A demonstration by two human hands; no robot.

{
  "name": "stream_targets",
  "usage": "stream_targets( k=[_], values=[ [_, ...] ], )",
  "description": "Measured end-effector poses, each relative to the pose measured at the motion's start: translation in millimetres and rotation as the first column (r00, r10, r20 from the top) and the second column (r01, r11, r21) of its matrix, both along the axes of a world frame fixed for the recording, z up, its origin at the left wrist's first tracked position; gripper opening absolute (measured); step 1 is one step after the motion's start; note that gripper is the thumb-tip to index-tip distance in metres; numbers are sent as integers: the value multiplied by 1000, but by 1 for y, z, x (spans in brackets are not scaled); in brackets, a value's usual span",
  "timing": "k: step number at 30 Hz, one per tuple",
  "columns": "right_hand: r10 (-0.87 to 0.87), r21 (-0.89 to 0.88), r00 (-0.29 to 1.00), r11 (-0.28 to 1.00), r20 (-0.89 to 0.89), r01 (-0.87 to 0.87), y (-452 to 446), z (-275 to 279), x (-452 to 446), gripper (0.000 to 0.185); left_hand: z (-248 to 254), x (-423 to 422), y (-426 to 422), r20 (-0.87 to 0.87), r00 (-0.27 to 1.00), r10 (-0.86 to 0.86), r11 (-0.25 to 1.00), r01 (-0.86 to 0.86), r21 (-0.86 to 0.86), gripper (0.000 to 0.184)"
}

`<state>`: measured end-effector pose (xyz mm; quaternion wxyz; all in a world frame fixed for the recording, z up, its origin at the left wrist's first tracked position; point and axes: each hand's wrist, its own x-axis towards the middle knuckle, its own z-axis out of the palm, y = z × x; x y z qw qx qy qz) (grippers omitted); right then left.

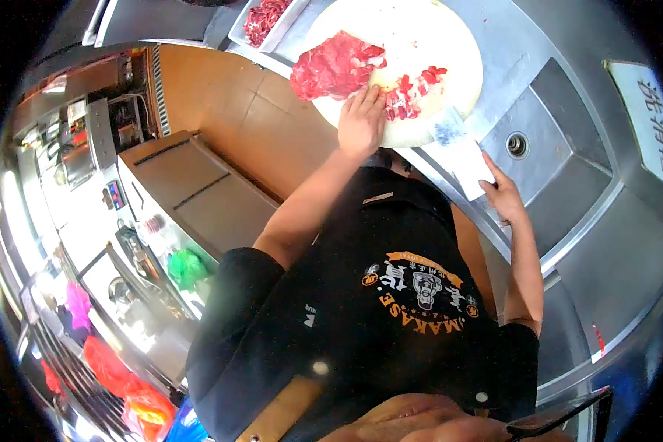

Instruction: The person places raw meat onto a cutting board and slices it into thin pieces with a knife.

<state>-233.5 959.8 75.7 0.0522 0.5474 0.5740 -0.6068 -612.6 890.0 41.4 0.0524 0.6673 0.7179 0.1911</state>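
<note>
A round white cutting board (440,29) bears a large slab of raw red meat (335,65) and several small cut meat pieces (405,99). My left hand (362,121) lies on the near side of the board, fingers stretched out, fingertips at the slab's lower right edge. In my right hand (502,193) is a broad-bladed cleaver (457,155), its handle mostly hidden by my fingers. The blade points up and left, its far end over the board's lower right rim, beside the cut pieces.
A white tray (274,37) of cut red meat stands left of the board. To the right is a metal sink (545,140) with a drain (518,145). Orange-brown floor (228,96) shows at the left, with a metal counter (191,173) and plastic bags (188,269) farther left.
</note>
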Motion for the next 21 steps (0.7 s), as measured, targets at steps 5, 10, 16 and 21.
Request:
stream_targets(
  k=[5,10,16,21],
  values=[
    [-151,142,985,977,-87,162,60,-31,-1,76,0,17,-6,206,965,162,985,-171,27,48],
    [-114,286,992,954,47,96,43,-16,-79,78,-4,53,25,290,937,197,975,-218,42,76],
    [94,468,995,882,-46,-62,-49,-4,-133,78,-14,56,49,458,881,122,959,-224,174,64],
    [93,516,991,856,-100,-28,-15,101,-204,76,103,-35,102,390,919,65,811,-276,516,30]
  ],
)
